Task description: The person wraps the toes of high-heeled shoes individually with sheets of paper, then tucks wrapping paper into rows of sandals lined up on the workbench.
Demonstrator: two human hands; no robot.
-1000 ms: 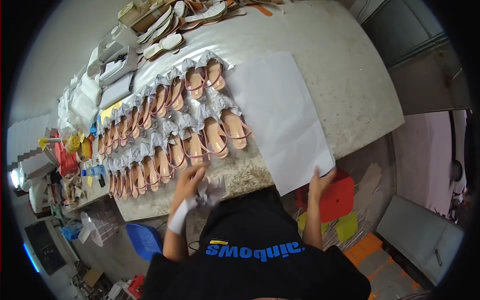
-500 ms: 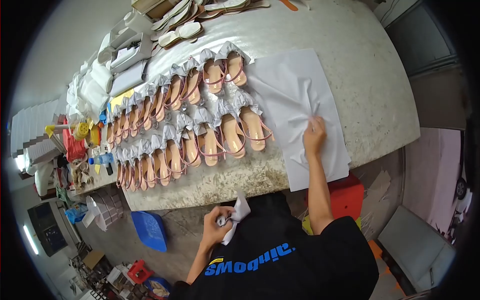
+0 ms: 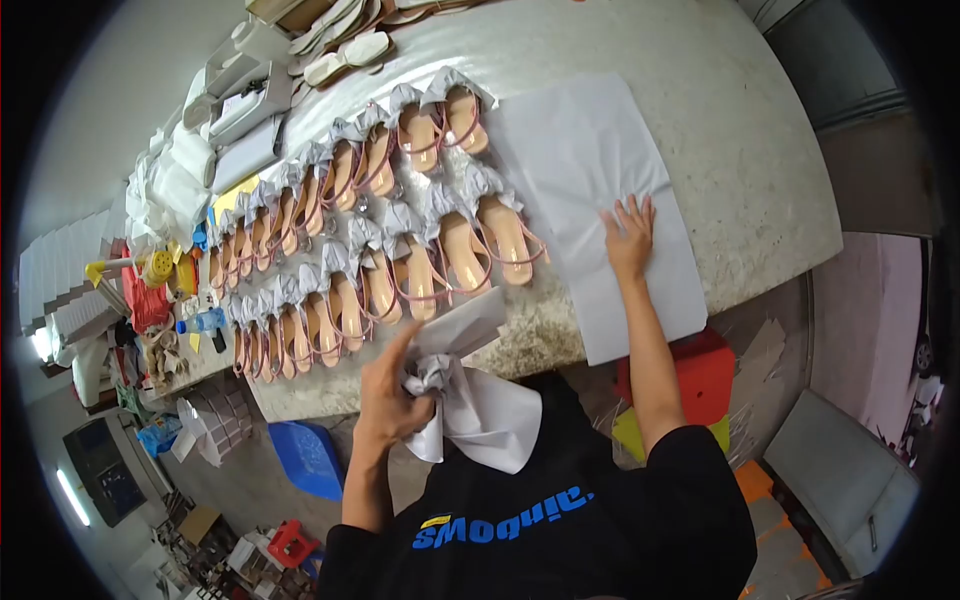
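Note:
My left hand (image 3: 385, 395) is near the table's front edge, closed on a crumpled sheet of white tissue paper (image 3: 495, 415) with its index finger stretched out. Part of that sheet is bunched up beside the palm, and the rest flares out over my shirt. My right hand (image 3: 630, 235) lies flat with fingers spread on white paper sheets (image 3: 570, 130) on the table. Just left of these sheets stand two rows of sandals (image 3: 507, 240) with pink straps and tan insoles, grey-white paper stuffed at their far ends.
Loose soles (image 3: 350, 58) and a white tray (image 3: 250, 105) lie at the back of the worktable (image 3: 750, 190). A water bottle (image 3: 203, 320) is at the left. Below the table edge are a red stool (image 3: 690, 375) and a blue plastic seat (image 3: 305, 460).
My right hand has opened from a pinch on the paper and now lies flat, smoothing its creases. My left hand has risen toward the table, with more of its crumpled sheet spread out.

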